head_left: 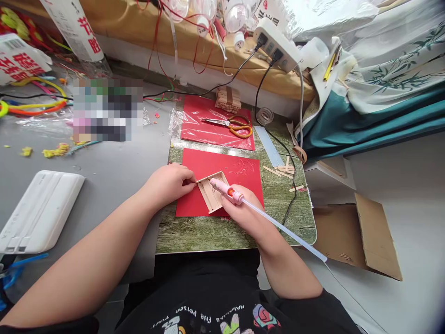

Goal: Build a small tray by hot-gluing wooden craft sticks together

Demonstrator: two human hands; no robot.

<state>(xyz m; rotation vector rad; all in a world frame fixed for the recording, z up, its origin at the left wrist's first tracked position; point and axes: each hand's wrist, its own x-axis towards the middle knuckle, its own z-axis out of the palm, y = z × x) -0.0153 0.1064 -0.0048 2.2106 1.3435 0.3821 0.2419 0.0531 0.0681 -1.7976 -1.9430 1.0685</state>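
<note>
1. Our left hand (175, 183): thumb and fingers pinched on the left corner of the stick panel (208, 195).
2. Our right hand (240, 202): wrapped around a pink glue gun (225, 189); tip is over the panel, can't tell if touching. Long glue stick (283, 227) pokes out the back, over our forearm.
3. Panel: wooden sticks side by side, edge strips on it, lying tilted on red paper (251, 190), between our hands.
4. Paper sits on the green table (181, 237).
5. Behind it: scissors (243, 131), blades apart, on a plastic-wrapped red pack (194, 121); stick bundle (228, 99) at its far edge.
6. Right of that: clear glue sticks (267, 144), loose wooden sticks (285, 173) near their close end, small jar (264, 116) past the far end.
7. Far left we've got a white power bank (43, 208) on the grey surface (114, 171).
</note>
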